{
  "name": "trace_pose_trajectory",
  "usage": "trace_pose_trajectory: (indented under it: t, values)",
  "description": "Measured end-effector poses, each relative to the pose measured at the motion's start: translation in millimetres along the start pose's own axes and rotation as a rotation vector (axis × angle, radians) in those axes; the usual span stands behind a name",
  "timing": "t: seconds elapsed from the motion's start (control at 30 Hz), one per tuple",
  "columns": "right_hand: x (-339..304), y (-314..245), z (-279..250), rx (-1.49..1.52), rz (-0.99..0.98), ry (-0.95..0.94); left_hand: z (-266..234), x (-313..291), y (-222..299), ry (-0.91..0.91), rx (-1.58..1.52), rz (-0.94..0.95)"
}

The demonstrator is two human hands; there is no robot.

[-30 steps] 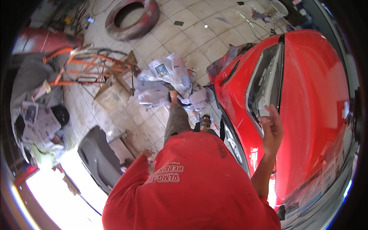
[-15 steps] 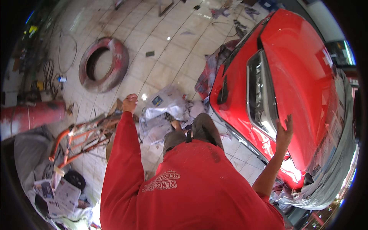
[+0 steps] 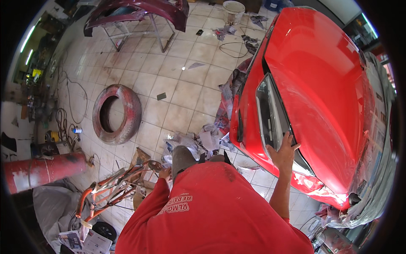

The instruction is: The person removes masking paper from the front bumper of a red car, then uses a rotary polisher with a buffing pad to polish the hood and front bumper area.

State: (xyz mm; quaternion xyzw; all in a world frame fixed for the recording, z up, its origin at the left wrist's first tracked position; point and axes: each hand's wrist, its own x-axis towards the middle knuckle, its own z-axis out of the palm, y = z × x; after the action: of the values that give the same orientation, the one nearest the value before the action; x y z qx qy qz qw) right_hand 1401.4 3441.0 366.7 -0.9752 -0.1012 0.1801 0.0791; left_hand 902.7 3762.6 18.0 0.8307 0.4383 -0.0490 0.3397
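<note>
Your right hand [image 3: 284, 152] is open, palm flat and fingers spread, pressed on the red car [image 3: 321, 84] at the lower edge of its headlight [image 3: 270, 114], near the front corner of the body. Your left hand [image 3: 165, 172] hangs low beside your leg, fingers curled; you cannot tell whether it grips anything. It is nearest the orange metal frame [image 3: 110, 190] on the tiled floor [image 3: 177, 76]. A tyre [image 3: 116, 113] lies further off on the floor.

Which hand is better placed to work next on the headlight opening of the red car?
Probably the right hand: it rests on the headlight opening of the red car. The left hand hangs low, beside the orange metal frame.
</note>
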Motion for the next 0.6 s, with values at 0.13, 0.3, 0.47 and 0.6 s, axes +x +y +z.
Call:
trace_pose_trajectory:
  t: [0.13,0.3,0.47,0.6]
  values:
    - [2.5,-3.1,-5.0,0.016,0.034,-0.022,-51.0,19.3,70.9,-0.320,-0.206,-0.588]
    - [15.1,-23.2,-28.9,0.228,0.058,-0.043,-85.0,107.9,112.4,-0.366,-0.266,-0.583]
    - [49.6,-52.7,-24.8,0.356,0.030,0.253,-85.5,291.7,122.2,-0.555,-0.018,-0.252]
    - [92.0,-68.0,5.5,0.257,0.289,0.254,-88.0,429.3,167.5,-0.717,0.072,-0.092]
